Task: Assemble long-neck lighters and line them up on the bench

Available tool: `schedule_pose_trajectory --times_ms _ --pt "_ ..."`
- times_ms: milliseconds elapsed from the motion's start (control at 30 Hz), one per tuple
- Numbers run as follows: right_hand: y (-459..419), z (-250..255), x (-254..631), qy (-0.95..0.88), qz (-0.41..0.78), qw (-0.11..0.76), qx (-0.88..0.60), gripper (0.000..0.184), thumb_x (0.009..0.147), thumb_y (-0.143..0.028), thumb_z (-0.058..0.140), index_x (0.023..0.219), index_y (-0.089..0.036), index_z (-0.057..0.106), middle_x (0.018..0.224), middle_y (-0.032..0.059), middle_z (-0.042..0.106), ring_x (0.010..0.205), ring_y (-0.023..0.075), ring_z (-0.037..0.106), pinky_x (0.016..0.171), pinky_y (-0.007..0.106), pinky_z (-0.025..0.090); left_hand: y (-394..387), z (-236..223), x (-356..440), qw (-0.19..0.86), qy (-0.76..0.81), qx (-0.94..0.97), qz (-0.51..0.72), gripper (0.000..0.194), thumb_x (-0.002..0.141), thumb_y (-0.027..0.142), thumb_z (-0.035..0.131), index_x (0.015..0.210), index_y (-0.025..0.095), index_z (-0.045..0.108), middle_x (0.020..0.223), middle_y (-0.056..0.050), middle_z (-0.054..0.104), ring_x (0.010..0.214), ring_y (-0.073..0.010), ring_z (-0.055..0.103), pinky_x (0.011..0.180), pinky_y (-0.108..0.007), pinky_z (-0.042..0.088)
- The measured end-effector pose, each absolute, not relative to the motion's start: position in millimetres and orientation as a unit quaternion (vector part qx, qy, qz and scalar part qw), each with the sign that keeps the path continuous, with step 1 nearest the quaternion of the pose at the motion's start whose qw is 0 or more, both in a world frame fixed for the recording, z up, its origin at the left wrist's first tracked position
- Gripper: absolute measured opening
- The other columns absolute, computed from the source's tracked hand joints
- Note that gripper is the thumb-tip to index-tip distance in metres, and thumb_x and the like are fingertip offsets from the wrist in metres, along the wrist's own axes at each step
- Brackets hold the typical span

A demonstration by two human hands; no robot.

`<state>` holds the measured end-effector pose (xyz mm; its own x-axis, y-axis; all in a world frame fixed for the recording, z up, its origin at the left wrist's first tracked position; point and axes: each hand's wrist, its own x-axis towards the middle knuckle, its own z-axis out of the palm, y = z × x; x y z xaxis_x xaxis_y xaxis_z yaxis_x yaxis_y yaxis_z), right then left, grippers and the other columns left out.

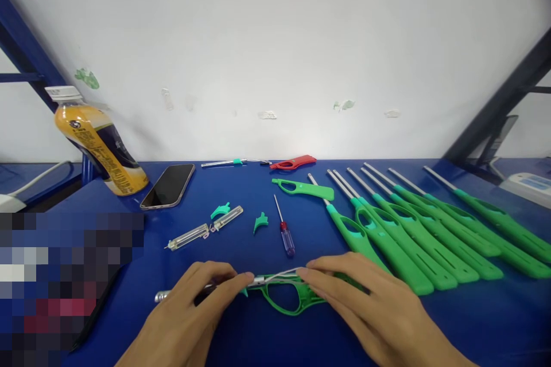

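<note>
Green casing [307, 297] over blue tabletop [267, 344], white wall [275, 40] behind

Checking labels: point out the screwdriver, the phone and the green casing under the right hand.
Screwdriver [287, 241], head view: on its handle.
Phone [169, 186], head view: on its dark screen.
Green casing [307, 296], head view: on the body just right of its finger opening.

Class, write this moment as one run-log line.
left hand: holding metal tube | right hand: touching green handle | screwdriver: on table beyond hands
</note>
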<state>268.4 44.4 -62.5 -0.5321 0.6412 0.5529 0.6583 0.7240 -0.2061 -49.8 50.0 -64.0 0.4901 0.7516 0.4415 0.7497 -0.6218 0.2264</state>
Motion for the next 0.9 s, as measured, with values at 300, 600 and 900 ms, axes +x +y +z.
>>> schedule_pose_trajectory --times_ms 300,600,900 --pt "41.9 -62.4 269.2 -0.887 -0.024 0.258 -0.382 0.058 0.101 -0.001 0.047 0.148 -0.03 0.065 0.128 0.0058 0.078 0.108 0.0187 0.077 0.102 0.033 0.063 60.6 -81.7 -48.9 0.007 0.407 0.85 0.334 0.045 0.1 0.024 0.046 0.129 0.041 0.076 0.115 -0.003 0.079 0.094 -0.0183 0.078 0.081 -0.024 0.064" --pt "43.8 -63.5 268.6 -0.892 -0.029 0.241 -0.381 0.062 0.1 0.0 0.046 0.153 -0.029 0.061 0.131 0.0071 0.076 0.111 0.0197 0.076 0.104 0.036 0.063 54.6 -76.0 -48.3 -0.002 0.416 0.857 0.305 0.064 0.094 0.008 0.046 0.142 0.044 0.068 0.115 0.0 0.078 0.094 -0.014 0.078 0.077 -0.017 0.062" --pt "43.5 -62.6 268.3 -0.894 -0.039 0.234 -0.381 0.063 0.1 0.0 0.046 0.154 -0.029 0.06 0.13 0.0076 0.077 0.111 0.0214 0.077 0.101 0.037 0.065 56.7 -76.8 -45.8 -0.019 0.407 0.858 0.314 0.051 0.095 0.013 0.051 0.13 0.038 0.077 0.113 -0.002 0.078 0.094 -0.0133 0.078 0.083 -0.019 0.062"
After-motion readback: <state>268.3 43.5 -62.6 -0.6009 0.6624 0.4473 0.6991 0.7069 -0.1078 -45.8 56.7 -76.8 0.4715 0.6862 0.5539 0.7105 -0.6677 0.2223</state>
